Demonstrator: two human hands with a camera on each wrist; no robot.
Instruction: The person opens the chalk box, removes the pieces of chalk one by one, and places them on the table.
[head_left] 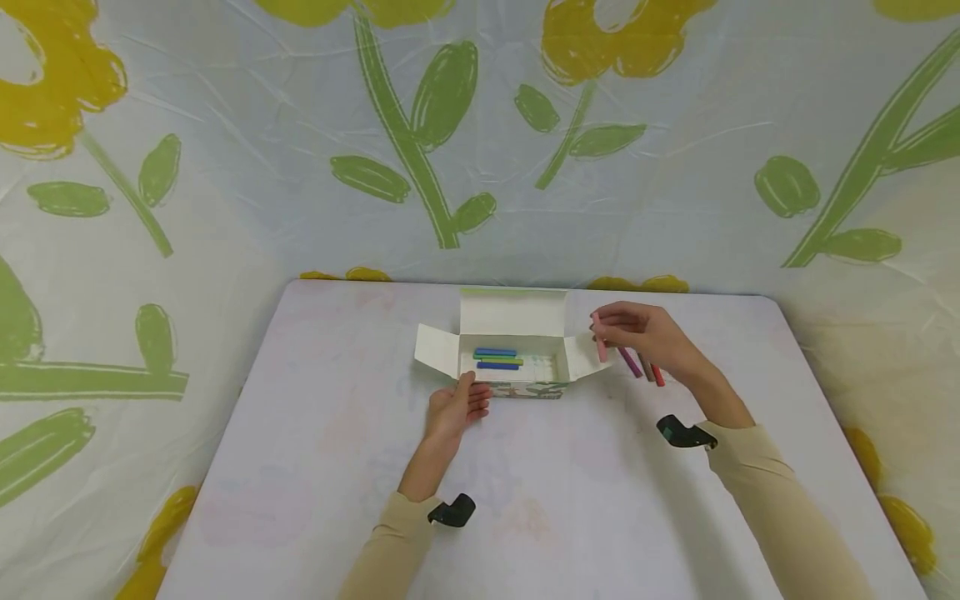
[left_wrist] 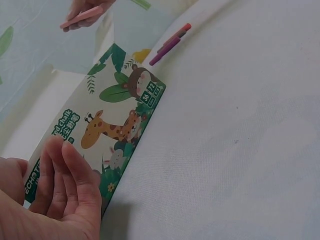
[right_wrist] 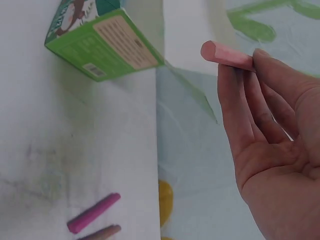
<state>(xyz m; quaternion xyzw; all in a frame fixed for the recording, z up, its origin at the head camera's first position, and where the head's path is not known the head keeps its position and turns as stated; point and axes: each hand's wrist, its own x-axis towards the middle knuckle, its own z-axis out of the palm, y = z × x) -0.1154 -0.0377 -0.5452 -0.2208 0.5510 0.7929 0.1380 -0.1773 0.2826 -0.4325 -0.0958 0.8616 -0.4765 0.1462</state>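
Note:
An opened cardboard chalk box [head_left: 528, 389] stands on the table with its flaps spread. Several blue and green chalk sticks [head_left: 498, 365] lie at the left inside it. My left hand [head_left: 450, 410] holds the box's front wall near its left corner, thumb at the rim and fingers along the printed front [left_wrist: 107, 130]. Above the right flap, my right hand [head_left: 645, 333] pinches a pink chalk stick [right_wrist: 227, 56] between thumb and fingertips. On the table below that hand lie a purple chalk stick [right_wrist: 95, 212], a brown one [head_left: 646, 367] and a red one [head_left: 657, 375].
The box's lid [head_left: 513, 312] stands up at the back, and its side flaps [head_left: 437, 350] stick out left and right. A pale cloth covers the table [head_left: 315, 467]. Behind it hangs a flower-patterned curtain [head_left: 285, 167].

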